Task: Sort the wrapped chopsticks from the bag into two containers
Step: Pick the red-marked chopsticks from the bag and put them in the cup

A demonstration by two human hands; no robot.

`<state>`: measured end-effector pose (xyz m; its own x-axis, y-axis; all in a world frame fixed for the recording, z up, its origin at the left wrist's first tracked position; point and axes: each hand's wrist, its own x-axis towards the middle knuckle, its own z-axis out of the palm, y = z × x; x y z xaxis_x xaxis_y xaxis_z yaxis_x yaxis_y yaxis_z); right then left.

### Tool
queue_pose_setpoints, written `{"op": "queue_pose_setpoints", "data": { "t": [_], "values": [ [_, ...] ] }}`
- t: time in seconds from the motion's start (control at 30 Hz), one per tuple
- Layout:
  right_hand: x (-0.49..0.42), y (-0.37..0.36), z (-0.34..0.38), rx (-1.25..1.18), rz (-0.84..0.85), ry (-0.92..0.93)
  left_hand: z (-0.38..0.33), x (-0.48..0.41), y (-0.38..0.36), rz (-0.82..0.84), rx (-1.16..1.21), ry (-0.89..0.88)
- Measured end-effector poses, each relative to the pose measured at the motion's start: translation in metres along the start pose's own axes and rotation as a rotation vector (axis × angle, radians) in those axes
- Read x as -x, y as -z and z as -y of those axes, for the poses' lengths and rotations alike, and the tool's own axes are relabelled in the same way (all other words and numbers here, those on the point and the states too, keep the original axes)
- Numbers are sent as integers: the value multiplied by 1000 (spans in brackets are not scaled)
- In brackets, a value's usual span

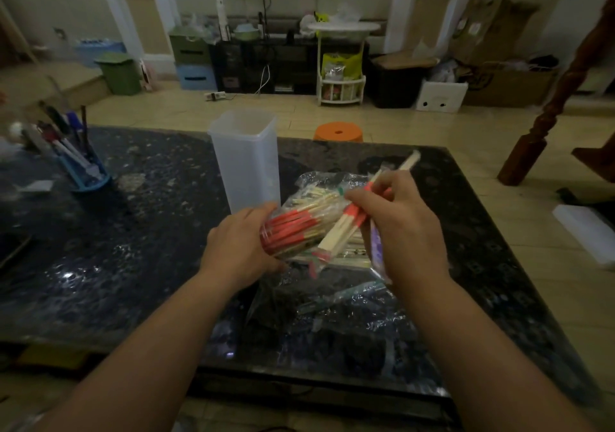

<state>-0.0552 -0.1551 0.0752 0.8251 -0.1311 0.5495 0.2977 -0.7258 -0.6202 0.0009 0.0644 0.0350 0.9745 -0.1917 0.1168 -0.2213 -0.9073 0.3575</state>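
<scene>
Blue pen holder (89, 179) stands on the dark table (143, 251), orange stool (338, 133) beyond.

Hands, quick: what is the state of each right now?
Left hand: grips the bag of chopsticks.
Right hand: holds a few wrapped chopsticks.

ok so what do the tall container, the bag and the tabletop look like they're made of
The tall container: translucent frosted plastic, light showing through its walls. The bag: thin clear plastic film, crinkled and glinting. The tabletop: likely polished dark stone, speckled with glossy reflections.
</scene>
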Motion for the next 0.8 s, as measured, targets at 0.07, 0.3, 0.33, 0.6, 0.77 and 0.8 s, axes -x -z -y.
{"op": "queue_pose_setpoints", "data": {
  "t": [0.07, 0.3, 0.33, 0.6, 0.77, 0.8],
  "values": [
    [-5, -1, 5, -376, 23, -148, 0, 1, 0, 6, 1, -12],
    [7, -9, 25, -453, 73, -233, -1, 1, 0, -15, 6, -33],
    [8, -9, 26, -481, 121, -317, -2, 2, -1, -19, 10, -32],
    [8, -18, 4, -667, -25, -633, -5, 3, -3, 16, -12, -55],
    [12, -25, -5, -630, -57, -687, -5, 2, -5, 37, -15, -93],
    [13, -26, -5, -641, -41, -697, -4, 3, -6, 44, -12, -107]
  ]
}}
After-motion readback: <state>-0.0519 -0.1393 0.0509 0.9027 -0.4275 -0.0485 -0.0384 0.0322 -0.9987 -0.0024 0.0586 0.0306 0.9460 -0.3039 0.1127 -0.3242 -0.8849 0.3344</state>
